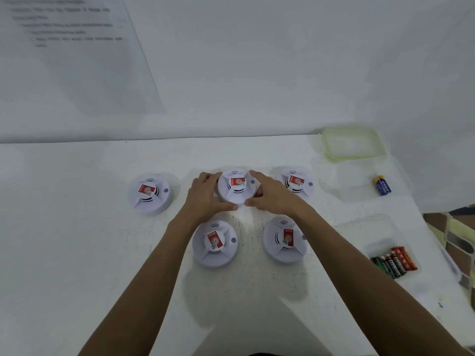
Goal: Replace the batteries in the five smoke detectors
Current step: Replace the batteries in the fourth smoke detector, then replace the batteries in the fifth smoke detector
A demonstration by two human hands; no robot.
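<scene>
I see my left hand (205, 194) and right hand (270, 194) grasping the middle smoke detector (236, 186) at frame centre, fingers curled around its rim, with spare batteries (394, 262) lower right.

1. I see five smoke detectors, the middle one (236, 186) among them, in smooth white plastic with a soft sheen, each bearing a glossy red paper sticker (237, 181).
2. The tabletop (64, 227) looks matt white, scuffed and speckled near its centre.
3. The lid (353, 142) is translucent greenish plastic.
4. The batteries (394, 262) have shiny printed wraps.
5. The wall sheet (69, 29) looks like paper.
</scene>
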